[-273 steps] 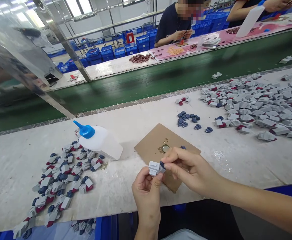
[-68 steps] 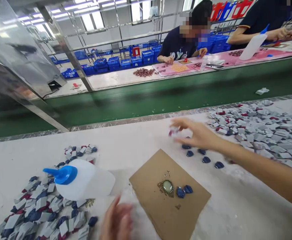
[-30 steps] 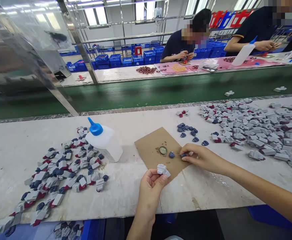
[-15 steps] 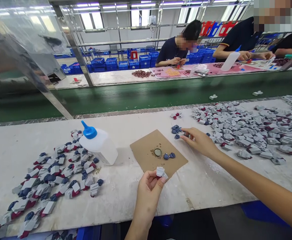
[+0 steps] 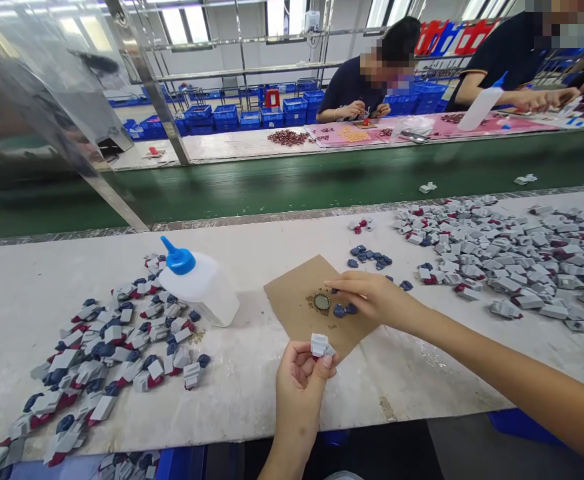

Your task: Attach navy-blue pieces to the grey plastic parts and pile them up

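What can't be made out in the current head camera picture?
Head view:
Grey part: lower portion hidden by the left hand.
Cardboard: upper-right edge partly behind the right hand.
Right pile: cut off by the right edge.
Round cap: contents, if any, too small.

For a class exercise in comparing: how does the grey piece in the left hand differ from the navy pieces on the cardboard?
Colour: the grey piece is pale with some dark red below; the navy pieces are dark blue.
Shape: the grey piece is blocky and stepped; the navy pieces are irregular lumps.
Support: the left hand holds the grey piece; the navy pieces lie on the cardboard.
Both are small.
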Action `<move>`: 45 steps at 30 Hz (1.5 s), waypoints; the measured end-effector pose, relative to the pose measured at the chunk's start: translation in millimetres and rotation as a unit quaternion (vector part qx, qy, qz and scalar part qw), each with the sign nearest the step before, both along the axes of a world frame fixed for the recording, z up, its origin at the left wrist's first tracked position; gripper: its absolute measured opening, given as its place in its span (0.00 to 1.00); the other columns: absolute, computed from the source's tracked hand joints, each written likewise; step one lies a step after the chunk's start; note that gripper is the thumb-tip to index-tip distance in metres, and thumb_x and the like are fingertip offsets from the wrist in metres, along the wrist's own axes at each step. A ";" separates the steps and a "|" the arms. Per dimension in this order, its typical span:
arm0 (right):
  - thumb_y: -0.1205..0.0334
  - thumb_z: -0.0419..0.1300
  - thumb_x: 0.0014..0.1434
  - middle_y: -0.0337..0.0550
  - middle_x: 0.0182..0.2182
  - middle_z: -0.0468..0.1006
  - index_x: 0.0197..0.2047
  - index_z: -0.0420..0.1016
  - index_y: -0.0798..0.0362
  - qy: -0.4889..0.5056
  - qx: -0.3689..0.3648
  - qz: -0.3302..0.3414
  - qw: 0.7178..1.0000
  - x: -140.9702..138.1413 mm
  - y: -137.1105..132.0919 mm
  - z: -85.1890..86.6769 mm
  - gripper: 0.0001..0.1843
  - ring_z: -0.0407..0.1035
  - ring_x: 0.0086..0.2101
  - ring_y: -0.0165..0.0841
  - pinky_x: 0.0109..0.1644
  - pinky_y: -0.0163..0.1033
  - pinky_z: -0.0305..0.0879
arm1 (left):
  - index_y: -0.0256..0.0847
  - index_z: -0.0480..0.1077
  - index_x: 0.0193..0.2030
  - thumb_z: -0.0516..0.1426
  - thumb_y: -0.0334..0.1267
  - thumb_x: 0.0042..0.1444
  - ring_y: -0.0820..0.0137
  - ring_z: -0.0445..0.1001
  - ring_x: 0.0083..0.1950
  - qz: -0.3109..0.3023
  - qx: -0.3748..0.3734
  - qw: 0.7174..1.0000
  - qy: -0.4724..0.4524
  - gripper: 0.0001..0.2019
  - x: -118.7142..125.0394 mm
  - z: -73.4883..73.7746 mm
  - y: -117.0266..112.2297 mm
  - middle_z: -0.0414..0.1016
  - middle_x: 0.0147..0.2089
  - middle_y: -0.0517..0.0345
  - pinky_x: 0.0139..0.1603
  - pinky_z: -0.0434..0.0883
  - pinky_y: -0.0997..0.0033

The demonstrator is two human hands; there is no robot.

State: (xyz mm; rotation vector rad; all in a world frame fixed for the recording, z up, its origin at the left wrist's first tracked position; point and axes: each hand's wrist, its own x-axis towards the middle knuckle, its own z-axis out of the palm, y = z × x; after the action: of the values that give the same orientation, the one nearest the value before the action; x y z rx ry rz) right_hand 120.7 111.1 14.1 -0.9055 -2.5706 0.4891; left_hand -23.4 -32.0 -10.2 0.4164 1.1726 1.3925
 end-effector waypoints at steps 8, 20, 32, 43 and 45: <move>0.76 0.52 0.51 0.50 0.34 0.75 0.40 0.73 0.56 -0.176 0.103 0.110 0.973 -20.5 2.4 -4.1 0.15 0.69 0.35 0.38 0.32 0.38 0.66 | 0.36 0.68 0.31 0.63 0.37 0.43 0.68 0.75 0.39 0.039 -0.013 0.998 -0.057 0.11 -6.9 4.1 2.1 0.76 0.38 0.52 0.33 0.73 0.73; 0.63 0.57 0.54 0.42 0.31 0.77 0.38 0.76 0.53 0.085 -0.188 -0.002 0.979 -30.4 -44.1 42.6 0.09 0.70 0.32 0.30 0.33 0.34 0.67 | 0.36 0.71 0.31 0.64 0.33 0.41 0.73 0.74 0.36 0.036 -0.016 0.993 -0.108 0.09 -13.0 4.9 1.9 0.76 0.32 0.58 0.34 0.71 0.78; 0.62 0.56 0.55 0.44 0.32 0.77 0.39 0.76 0.53 0.064 -0.212 -0.019 0.975 -31.9 -53.4 36.7 0.10 0.70 0.33 0.32 0.35 0.35 0.66 | 0.37 0.70 0.29 0.64 0.32 0.40 0.76 0.73 0.34 0.055 -0.012 0.993 -0.108 0.08 -12.1 4.1 1.7 0.76 0.31 0.59 0.34 0.71 0.79; 0.65 0.53 0.58 0.42 0.26 0.72 0.38 0.75 0.55 0.036 -0.181 0.048 0.982 -22.9 -57.6 40.9 0.10 0.66 0.28 0.29 0.31 0.34 0.61 | 0.38 0.70 0.28 0.64 0.34 0.40 0.73 0.75 0.33 0.091 0.019 0.996 -0.015 0.08 0.9 1.4 -2.7 0.77 0.28 0.59 0.35 0.70 0.76; 0.66 0.53 0.58 0.42 0.27 0.72 0.38 0.74 0.56 0.031 -0.165 0.061 0.984 -21.8 -58.4 41.6 0.09 0.66 0.28 0.29 0.32 0.34 0.61 | 0.39 0.70 0.29 0.64 0.34 0.40 0.72 0.75 0.34 0.090 0.023 0.996 -0.008 0.08 1.5 1.3 -3.8 0.77 0.29 0.59 0.36 0.71 0.75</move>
State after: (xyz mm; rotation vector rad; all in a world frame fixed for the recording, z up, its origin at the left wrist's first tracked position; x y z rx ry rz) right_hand 98.9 52.6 55.6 -0.8216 -2.5409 0.9851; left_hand -21.9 -35.8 -8.8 0.3387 1.1897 1.5780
